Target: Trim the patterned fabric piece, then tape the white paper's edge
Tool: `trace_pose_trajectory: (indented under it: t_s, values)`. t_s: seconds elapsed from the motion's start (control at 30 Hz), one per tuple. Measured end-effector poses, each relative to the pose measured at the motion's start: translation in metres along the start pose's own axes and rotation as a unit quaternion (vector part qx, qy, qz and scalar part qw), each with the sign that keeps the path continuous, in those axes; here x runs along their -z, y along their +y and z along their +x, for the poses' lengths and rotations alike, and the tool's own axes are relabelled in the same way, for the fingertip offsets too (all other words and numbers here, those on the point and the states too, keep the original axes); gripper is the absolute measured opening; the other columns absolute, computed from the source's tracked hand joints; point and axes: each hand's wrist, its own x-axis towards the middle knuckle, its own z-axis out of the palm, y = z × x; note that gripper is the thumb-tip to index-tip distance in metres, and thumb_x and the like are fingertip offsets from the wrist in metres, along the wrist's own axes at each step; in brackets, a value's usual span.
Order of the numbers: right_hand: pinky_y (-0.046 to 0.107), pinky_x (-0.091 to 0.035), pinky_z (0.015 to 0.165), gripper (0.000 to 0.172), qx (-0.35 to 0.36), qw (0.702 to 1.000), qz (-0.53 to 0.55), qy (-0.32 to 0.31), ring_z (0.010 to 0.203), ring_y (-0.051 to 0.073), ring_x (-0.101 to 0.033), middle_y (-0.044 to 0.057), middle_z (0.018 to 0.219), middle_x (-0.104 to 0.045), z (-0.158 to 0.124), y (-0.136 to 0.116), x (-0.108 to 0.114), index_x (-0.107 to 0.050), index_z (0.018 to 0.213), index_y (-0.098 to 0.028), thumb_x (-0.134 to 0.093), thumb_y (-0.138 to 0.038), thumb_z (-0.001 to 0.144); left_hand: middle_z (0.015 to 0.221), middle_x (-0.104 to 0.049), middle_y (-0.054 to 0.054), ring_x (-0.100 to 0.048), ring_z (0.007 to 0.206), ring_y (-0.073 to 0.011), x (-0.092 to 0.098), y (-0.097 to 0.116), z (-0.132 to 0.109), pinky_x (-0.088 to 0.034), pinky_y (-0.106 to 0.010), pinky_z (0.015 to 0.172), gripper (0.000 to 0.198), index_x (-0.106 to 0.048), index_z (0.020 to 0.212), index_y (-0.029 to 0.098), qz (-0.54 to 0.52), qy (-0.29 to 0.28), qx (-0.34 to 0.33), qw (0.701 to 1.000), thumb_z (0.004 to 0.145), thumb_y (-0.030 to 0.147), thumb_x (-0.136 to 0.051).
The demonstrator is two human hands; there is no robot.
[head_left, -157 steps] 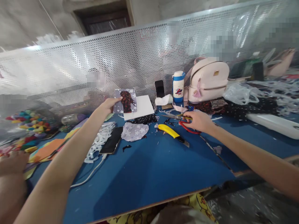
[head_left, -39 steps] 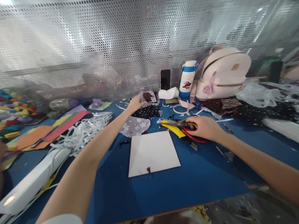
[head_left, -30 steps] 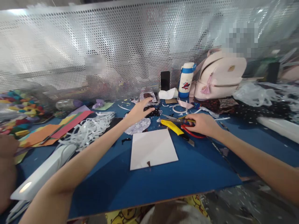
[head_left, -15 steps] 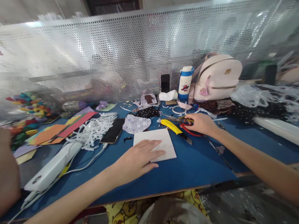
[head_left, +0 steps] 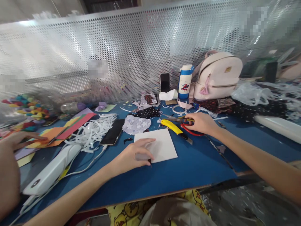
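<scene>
My left hand (head_left: 133,154) rests on the near-left corner of a white square card (head_left: 163,146) on the blue table (head_left: 188,166). Its fingers are curled, and the thumb pinches at a small dark scrap (head_left: 150,162) on the card's near edge. My right hand (head_left: 201,122) is closed round the red handles of scissors (head_left: 188,131), whose blades point left. A yellow utility knife (head_left: 172,127) lies just left of that hand, between the scissors and the card.
A black phone (head_left: 113,136), white paper strips (head_left: 92,133), coloured sheets (head_left: 60,130) and a white device (head_left: 50,171) lie to the left. Another person's hand (head_left: 17,139) touches those sheets. Floral fabric (head_left: 135,124), a bottle (head_left: 184,82) and a backpack (head_left: 219,77) stand before the perforated screen (head_left: 117,56).
My left hand left the picture card at the back, came to the white card, lay flat on it, and has now curled its fingers at the near edge. My right hand stayed on the scissors.
</scene>
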Motion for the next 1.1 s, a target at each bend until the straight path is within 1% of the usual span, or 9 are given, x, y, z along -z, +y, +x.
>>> trace_pose_trajectory:
  t_s: [0.3, 0.43, 0.6, 0.73, 0.8, 0.87, 0.97, 1.0, 1.1]
  values:
    - [0.027, -0.034, 0.055, 0.028, 0.003, 1.000, 0.000, 0.001, 0.070, 0.021, -0.065, 0.002, 0.077, -0.074, 0.000, -0.001, 0.001, -0.071, 0.090, -0.024, -0.064, -0.049, 0.080, 0.150, -0.053, 0.000, -0.046, 0.141, -0.0273, -0.004, 0.000, 0.003, -0.037, -0.045, 0.119, 0.009, -0.077, 0.078, 0.026, -0.030, 0.025, 0.018, 0.999, 0.084, 0.031, -0.073]
    - [0.027, -0.035, 0.056, 0.028, 0.003, 1.000, 0.000, 0.002, 0.071, 0.020, -0.065, 0.002, 0.078, -0.074, 0.000, -0.001, 0.001, -0.071, 0.091, -0.024, -0.064, -0.049, 0.080, 0.146, -0.057, -0.001, -0.051, 0.137, -0.0265, 0.003, 0.004, 0.007, -0.043, -0.043, 0.114, 0.010, -0.077, 0.076, 0.025, -0.076, 0.028, 0.025, 0.996, 0.083, 0.033, -0.074]
    - [0.028, -0.035, 0.056, 0.028, 0.000, 1.000, -0.004, 0.004, 0.071, 0.021, -0.066, 0.002, 0.080, -0.074, 0.000, -0.001, 0.000, -0.072, 0.091, -0.024, -0.064, -0.048, 0.080, 0.132, -0.068, -0.004, -0.062, 0.125, -0.0244, 0.035, 0.002, 0.027, -0.052, -0.039, 0.106, 0.021, -0.074, 0.079, 0.023, -0.003, 0.132, 0.010, 0.991, 0.087, 0.042, -0.067]
    - [0.028, -0.035, 0.056, 0.028, 0.003, 1.000, -0.007, 0.008, 0.072, 0.022, -0.066, 0.003, 0.079, -0.074, 0.000, 0.000, 0.000, -0.072, 0.090, -0.024, -0.063, -0.048, 0.080, 0.142, -0.059, -0.009, -0.053, 0.135, -0.0285, 0.068, -0.009, 0.049, -0.036, -0.047, 0.119, 0.028, -0.071, 0.091, 0.018, 0.077, 0.207, 0.037, 0.975, 0.094, 0.040, -0.054]
    - [0.028, -0.035, 0.057, 0.029, 0.007, 1.000, -0.009, 0.011, 0.072, 0.022, -0.066, 0.003, 0.079, -0.074, -0.001, 0.000, 0.000, -0.072, 0.091, -0.024, -0.063, -0.050, 0.081, 0.153, -0.049, -0.010, -0.039, 0.146, -0.0313, 0.075, -0.012, 0.056, -0.023, -0.050, 0.125, 0.033, -0.069, 0.109, 0.016, 0.113, 0.197, 0.046, 0.973, 0.097, 0.039, -0.049]
    - [0.028, -0.035, 0.057, 0.031, 0.009, 1.000, -0.010, 0.012, 0.073, 0.022, -0.066, 0.003, 0.080, -0.074, -0.001, 0.001, 0.001, -0.072, 0.093, -0.024, -0.062, -0.051, 0.081, 0.157, -0.043, -0.011, -0.034, 0.148, -0.0319, 0.073, -0.011, 0.057, -0.020, -0.050, 0.126, 0.046, -0.059, 0.132, 0.015, 0.131, 0.169, 0.054, 0.975, 0.097, 0.042, -0.049]
    - [0.028, -0.035, 0.057, 0.033, 0.008, 1.000, -0.010, 0.014, 0.074, 0.022, -0.066, 0.004, 0.082, -0.075, -0.001, 0.002, 0.001, -0.073, 0.095, -0.024, -0.062, -0.052, 0.081, 0.159, -0.041, -0.007, -0.041, 0.146, -0.0293, 0.053, -0.001, 0.048, -0.032, -0.045, 0.122, 0.071, -0.037, 0.153, 0.021, 0.131, 0.098, 0.057, 0.985, 0.093, 0.055, -0.055]
    - [0.028, -0.035, 0.057, 0.033, 0.006, 1.000, -0.010, 0.015, 0.075, 0.023, -0.067, 0.004, 0.084, -0.075, -0.001, 0.001, 0.001, -0.073, 0.096, -0.024, -0.063, -0.052, 0.080, 0.163, -0.035, -0.006, -0.037, 0.148, -0.0286, 0.044, 0.003, 0.043, -0.032, -0.044, 0.122, 0.080, -0.029, 0.157, 0.024, 0.130, 0.064, 0.053, 0.988, 0.091, 0.060, -0.058]
    - [0.028, -0.034, 0.056, 0.033, 0.005, 1.000, -0.006, 0.013, 0.074, 0.022, -0.066, 0.004, 0.083, -0.075, -0.001, 0.000, 0.001, -0.074, 0.096, -0.025, -0.064, -0.052, 0.080, 0.169, -0.008, -0.010, -0.011, 0.156, -0.0327, 0.019, 0.012, 0.027, -0.016, -0.051, 0.127, 0.115, -0.002, 0.162, 0.023, 0.159, -0.052, 0.050, 0.985, 0.079, 0.073, -0.065]
